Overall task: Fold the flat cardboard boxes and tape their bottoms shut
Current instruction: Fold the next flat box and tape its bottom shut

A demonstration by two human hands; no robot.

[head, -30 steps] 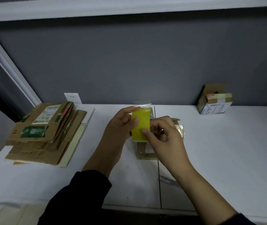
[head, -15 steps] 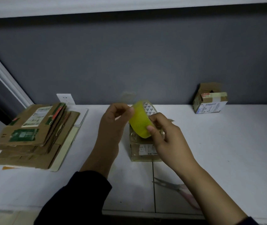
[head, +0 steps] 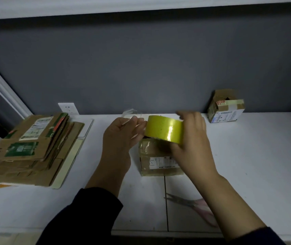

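Flat boxes (head: 33, 149): left of frame, stacked on the table (head: 247, 156), not yet folded.
Left hand (head: 121, 137): left of centre, fingers curled, pinching the tape's loose end just beside the roll.
Tape roll (head: 164, 129): centre; half a second ago it was tilted, now its broad side faces us.
Box (head: 158, 161): centre, directly under the roll.
Right hand (head: 192, 144): wrapped round the roll.
Meaning: a strip is probably about to be drawn across this box.

The tape roll (head: 164, 130) is coloured glossy yellow-green. The near box (head: 158, 162) is shown brown with a white printed label. Green, white and orange patches are carried by the brown flat boxes (head: 35, 147). Pink is seen on the scissors (head: 201, 208).
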